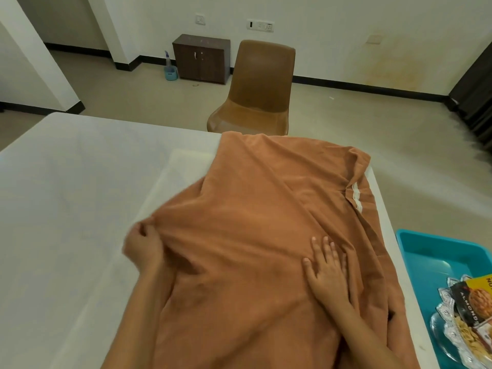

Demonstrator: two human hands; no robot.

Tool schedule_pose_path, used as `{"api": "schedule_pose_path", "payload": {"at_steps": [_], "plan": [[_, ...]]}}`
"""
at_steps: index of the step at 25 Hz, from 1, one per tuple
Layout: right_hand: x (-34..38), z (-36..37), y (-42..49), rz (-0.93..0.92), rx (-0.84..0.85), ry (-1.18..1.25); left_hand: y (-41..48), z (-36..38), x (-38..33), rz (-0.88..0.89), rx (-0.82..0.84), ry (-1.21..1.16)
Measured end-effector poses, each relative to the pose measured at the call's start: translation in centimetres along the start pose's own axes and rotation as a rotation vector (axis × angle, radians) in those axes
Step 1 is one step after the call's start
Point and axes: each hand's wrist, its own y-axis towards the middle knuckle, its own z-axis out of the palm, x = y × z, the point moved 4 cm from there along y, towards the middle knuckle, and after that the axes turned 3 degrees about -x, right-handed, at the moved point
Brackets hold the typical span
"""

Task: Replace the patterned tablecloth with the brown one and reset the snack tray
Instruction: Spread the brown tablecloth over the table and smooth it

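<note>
Right hand point(327, 270) lay flat on the brown tablecloth point(253, 209), fingers spread and pressing down. Left hand point(142, 249) pinched a bunched fold at the cloth's left edge. Cloth lay rumpled and only partly opened along the right part of the white table point(66, 195), reaching its far edge. Teal tray point(431, 251) sat right of the cloth, holding a glass dish point(442, 328) with snack packets point(468, 302). Beyond the table stood a brown chair point(261, 86), then a dark cabinet point(201, 58) against the wall.
</note>
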Motion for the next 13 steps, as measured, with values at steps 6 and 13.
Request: {"api": "schedule_pose_path", "payload": {"at_steps": [6, 13], "plan": [[-0.6, -0.3, 0.0, 0.026, 0.044, 0.013, 4.8, -4.6, 5.9, 0.075, -0.024, 0.006], [7.6, 2.1, -0.5, -0.005, -0.022, -0.062, -1.4, 2.1, 8.6, 0.112, 0.55, 0.76]]}}
